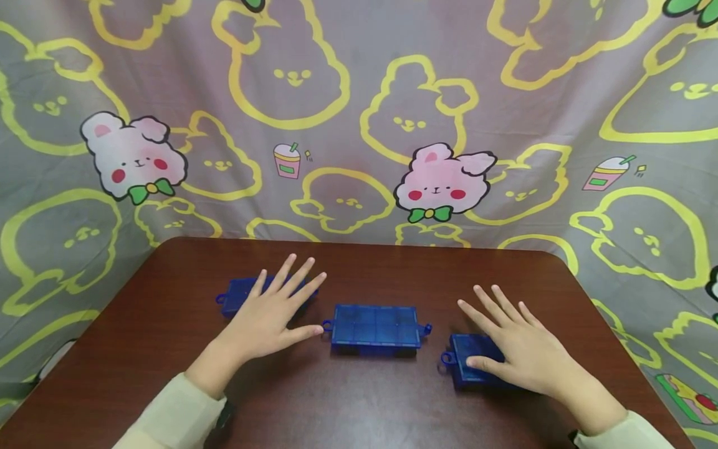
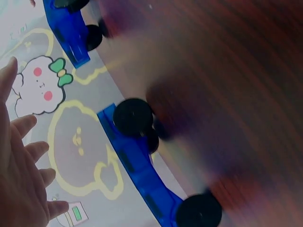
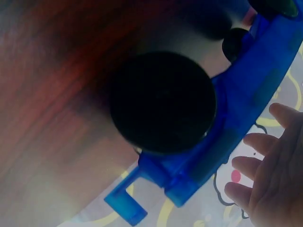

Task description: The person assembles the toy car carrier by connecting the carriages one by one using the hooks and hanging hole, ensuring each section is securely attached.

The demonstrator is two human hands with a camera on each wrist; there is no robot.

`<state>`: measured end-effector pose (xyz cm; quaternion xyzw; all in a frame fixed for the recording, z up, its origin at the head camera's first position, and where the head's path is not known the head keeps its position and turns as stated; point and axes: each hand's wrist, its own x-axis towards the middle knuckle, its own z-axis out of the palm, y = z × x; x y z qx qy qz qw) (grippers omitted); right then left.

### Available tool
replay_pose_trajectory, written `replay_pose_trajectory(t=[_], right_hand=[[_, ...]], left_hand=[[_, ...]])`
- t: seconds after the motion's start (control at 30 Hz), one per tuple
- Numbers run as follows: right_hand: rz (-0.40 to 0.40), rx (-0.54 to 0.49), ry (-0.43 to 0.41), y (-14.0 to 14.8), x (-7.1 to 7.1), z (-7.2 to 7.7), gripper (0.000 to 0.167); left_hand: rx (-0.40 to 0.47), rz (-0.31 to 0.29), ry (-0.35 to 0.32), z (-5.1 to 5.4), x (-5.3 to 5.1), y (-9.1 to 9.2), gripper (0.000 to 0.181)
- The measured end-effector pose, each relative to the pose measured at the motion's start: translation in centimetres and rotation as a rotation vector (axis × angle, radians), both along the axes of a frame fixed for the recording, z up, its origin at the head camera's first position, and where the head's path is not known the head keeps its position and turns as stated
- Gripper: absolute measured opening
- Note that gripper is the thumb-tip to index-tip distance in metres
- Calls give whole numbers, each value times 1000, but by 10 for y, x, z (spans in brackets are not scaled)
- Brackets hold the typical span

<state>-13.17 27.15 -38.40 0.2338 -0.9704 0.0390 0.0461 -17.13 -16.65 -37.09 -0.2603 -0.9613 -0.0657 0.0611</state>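
Observation:
Three flat blue toy train wagons stand on the table, with a ring coupling at one end. My left hand [image 1: 266, 321], fingers spread, is over the left wagon [image 1: 234, 294] and hides much of it. The middle wagon [image 1: 376, 325] lies between my hands; my left thumb is close to its ring. Fingers spread, my right hand [image 1: 527, 349] is over the right wagon [image 1: 465, 349] and covers its far end. Black wheels [image 2: 133, 117] show under the blue body in the left wrist view. In the right wrist view a hook [image 3: 128, 201] sticks out past a wheel [image 3: 163, 101].
A dark brown wooden table [image 1: 370, 399] with rounded far corners carries the wagons. Directly behind it hangs a grey curtain [image 1: 348, 143] printed with rabbits and cups.

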Motion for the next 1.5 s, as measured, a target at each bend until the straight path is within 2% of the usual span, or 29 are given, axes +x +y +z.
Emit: replay_pose_trajectory(t=[0.17,0.4,0.7,0.87,1.03,1.17,1.37,1.5], right_hand=[[20,7,-20,-3,3,-5,85],[51,13,-22,-6,5,-11,88],[74,-32,-91,-8,9,-12,89],[97,-36,-97,-8,8,-12,90],[116,-32,-143,-8,8,-12,96],[117,-29,-190,-7,6,-11,97],[139,11,-165,-7,2,-10,94],[133,25,-178,-7,-1,-9,95]], left_hand=[[3,-56,-27,-5,1,10,87],[-1,-99,-72,-9,0,20,87],[21,-188,-174,-11,1,30,84],[22,-228,-199,-12,-2,34,82],[27,-273,-205,-15,-6,38,79],[30,-280,-223,-17,-7,39,78],[22,-277,-240,-16,-11,42,78],[12,-270,-247,-16,-13,44,77]])
